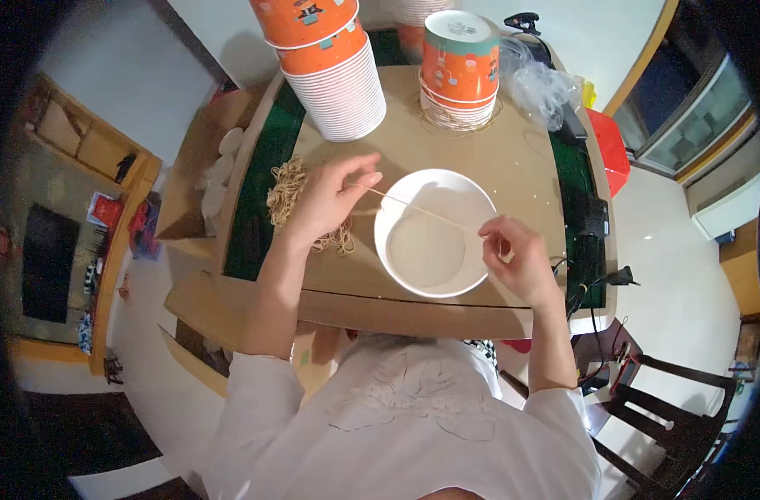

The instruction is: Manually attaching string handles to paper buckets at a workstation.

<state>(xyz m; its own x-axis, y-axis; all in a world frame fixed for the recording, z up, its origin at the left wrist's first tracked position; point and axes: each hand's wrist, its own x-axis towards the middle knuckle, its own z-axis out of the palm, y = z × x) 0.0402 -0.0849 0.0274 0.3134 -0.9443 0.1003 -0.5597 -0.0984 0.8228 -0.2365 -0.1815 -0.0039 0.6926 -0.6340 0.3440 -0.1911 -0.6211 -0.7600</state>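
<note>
A white paper bucket (430, 250) stands on the table near its front edge, mouth up, its pale inside visible. A thin tan cord (420, 208) is stretched across above its mouth between my two hands. To the bucket's left, my left hand (334, 196) grips one end between thumb and fingers. At the bucket's right rim, my right hand (515, 254) pinches the other end with bent fingers. Beside and partly behind my left hand lies a tangled pile of similar tan loops (286, 190); whether they are string or elastic bands, I cannot tell.
Behind stand a tall stack of nested orange paper buckets (334, 83) and a shorter, upside-down orange stack (460, 71) with tan loops around its base. Clear plastic bags (542, 87) lie at the back right. Black cables (592, 287) hang over the right edge, near a dark chair (671, 408).
</note>
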